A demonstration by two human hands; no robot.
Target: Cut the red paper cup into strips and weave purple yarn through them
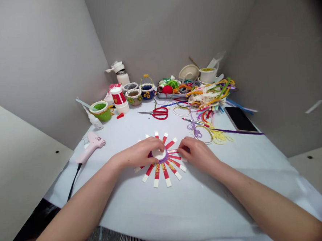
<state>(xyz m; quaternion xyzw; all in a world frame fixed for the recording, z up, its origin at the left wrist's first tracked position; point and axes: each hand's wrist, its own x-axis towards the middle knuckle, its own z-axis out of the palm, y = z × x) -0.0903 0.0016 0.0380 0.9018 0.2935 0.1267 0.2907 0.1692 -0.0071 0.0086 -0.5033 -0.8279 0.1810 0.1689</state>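
A paper cup (156, 174) lies flat on the table, its wall cut into red and white strips with gold print that spread like rays. Purple yarn (163, 161) circles its round white base. My left hand (149, 150) grips this base from the left, thumb at the near rim and fingers curled over the far side. To the right, my right hand (195, 153) is closed in a pinch beside the right-hand strips. A thin purple strand seems to run from the ring to its fingertips, which partly hide it.
Red scissors (160, 113), a red-tipped pen (196, 122) and a purple yarn bundle (196, 130) lie beyond the cup. A pink glue gun (91, 146) is at left, a phone (241, 119) at right. Small woven baskets (134, 96) and a yarn tray (173, 95) line the back.
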